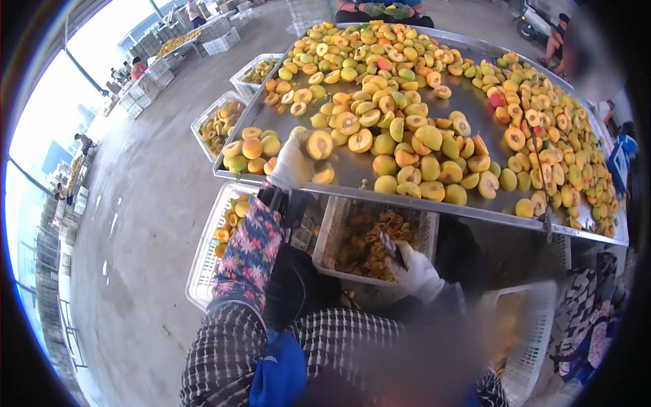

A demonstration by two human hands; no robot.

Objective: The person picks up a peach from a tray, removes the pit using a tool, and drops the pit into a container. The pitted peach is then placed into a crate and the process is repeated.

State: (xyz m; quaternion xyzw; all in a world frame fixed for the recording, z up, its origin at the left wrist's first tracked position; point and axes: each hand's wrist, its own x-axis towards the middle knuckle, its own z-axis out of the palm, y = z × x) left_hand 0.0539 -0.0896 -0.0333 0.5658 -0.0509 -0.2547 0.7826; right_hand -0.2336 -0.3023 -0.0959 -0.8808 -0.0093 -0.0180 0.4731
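My left hand, in a white glove, reaches over the near edge of the metal table. Its fingers are by a halved yellow fruit; whether they grip it is blurred. Many whole and halved fruits lie around it on the table. Below the table edge, my right hand, also gloved, is closed round a small dark tool. It is over the right side of a white basket that holds brown fruit scraps.
A white basket of fruit stands under my left forearm, and another basket is at the lower right. Two more stand left of the table. A person's gloved hands are at the far edge.
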